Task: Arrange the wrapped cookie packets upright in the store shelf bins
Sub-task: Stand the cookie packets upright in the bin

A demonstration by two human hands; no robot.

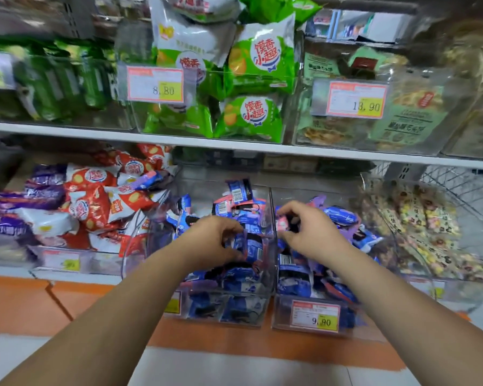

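two hands each pinch a cookie packet (251, 249), left hand (215, 240) just left of the clear divider (271, 207), right hand (307, 232) just right of it; stand each on end, snug against that divider.

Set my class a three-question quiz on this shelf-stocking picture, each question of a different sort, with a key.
1. True or false: the left hand grips a green packet.
2. Multiple choice: the right hand pinches a pink-ended packet over a bin whose price label reads: A 8.80; B 9.90; C 13.90.
3. Fill in: the green packets sit on the shelf ____ that bin.

Key
1. False: it grips a blue packet.
2. B.
3. above.
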